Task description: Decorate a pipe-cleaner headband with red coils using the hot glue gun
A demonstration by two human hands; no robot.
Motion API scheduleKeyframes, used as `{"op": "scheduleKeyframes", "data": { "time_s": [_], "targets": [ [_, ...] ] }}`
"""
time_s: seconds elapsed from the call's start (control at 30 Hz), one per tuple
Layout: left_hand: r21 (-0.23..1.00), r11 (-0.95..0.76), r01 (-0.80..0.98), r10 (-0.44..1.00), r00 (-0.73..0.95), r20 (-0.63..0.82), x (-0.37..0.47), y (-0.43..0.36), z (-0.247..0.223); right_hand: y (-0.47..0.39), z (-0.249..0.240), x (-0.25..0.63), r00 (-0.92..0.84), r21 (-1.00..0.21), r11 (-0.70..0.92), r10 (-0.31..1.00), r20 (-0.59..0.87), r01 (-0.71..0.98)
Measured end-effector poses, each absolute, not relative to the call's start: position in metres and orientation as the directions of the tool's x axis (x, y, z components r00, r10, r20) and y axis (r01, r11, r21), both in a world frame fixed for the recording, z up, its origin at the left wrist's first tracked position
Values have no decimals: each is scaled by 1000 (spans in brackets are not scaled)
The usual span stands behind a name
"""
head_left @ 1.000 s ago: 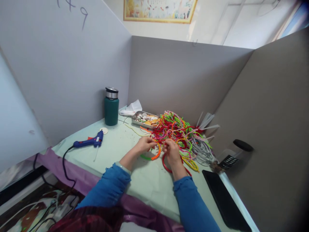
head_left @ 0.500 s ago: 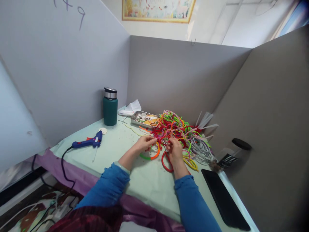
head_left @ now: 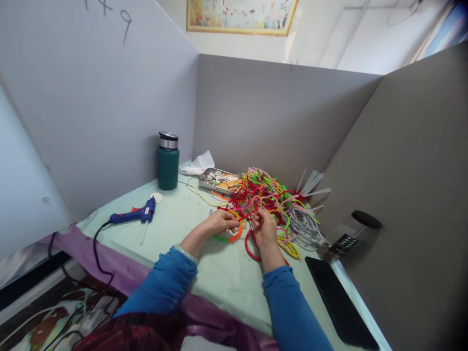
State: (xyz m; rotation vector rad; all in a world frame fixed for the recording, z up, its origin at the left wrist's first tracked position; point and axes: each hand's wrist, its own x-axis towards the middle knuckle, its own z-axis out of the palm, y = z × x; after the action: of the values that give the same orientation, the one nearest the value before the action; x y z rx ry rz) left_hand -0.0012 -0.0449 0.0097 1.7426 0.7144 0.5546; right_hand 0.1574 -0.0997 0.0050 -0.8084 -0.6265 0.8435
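Note:
A thin red pipe cleaner (head_left: 247,216) stretches between my two hands above the table. My left hand (head_left: 218,222) is closed, pinching it at the left, and a red end sticks out beyond the fingers. My right hand (head_left: 264,227) is closed around its other end, fingertips bent inward. Below the left fingers lies a curved orange, yellow and green piece (head_left: 237,236). A red loop (head_left: 251,249), looking like a scissors handle, shows under my right hand; a bit of metal is near it, mostly hidden. Behind both hands is a tangled heap of coloured pipe cleaners (head_left: 263,187).
A blue glue gun (head_left: 133,214) with a cord lies at left, near a green bottle (head_left: 168,168). A metal tray (head_left: 210,187) of small pieces stands at the back. Grey strands (head_left: 305,226), a black phone-like slab (head_left: 340,302) and a clear cup-like container (head_left: 341,239) are at right.
The red pipe cleaner now shows clearly between my hands, its end past the left fingers. My left hand has dipped slightly and turned; the right has barely moved.

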Motion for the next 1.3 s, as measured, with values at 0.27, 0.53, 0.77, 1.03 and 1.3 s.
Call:
{"op": "scheduleKeyframes", "data": {
  "time_s": [0.27,0.53,0.77,1.03,1.3],
  "targets": [
    [952,-237,194,694,719,26,-6,-46,15,-101,7,170,569,-780,437,813,128,-449],
    [996,-51,80,716,698,-19,-4,-44,16,-100,5,172,585,-780,459,797,149,-426],
    [989,102,-107,791,612,-15,-8,-38,17,-94,-6,174,634,-930,348,747,199,-118],
    [998,24,-61,807,590,17,-6,-42,18,-108,5,145,218,-639,481,671,709,600],
    [999,-31,23,789,614,10,-5,-46,19,-109,-1,132,221,-794,423,805,551,437]
  ]
}}
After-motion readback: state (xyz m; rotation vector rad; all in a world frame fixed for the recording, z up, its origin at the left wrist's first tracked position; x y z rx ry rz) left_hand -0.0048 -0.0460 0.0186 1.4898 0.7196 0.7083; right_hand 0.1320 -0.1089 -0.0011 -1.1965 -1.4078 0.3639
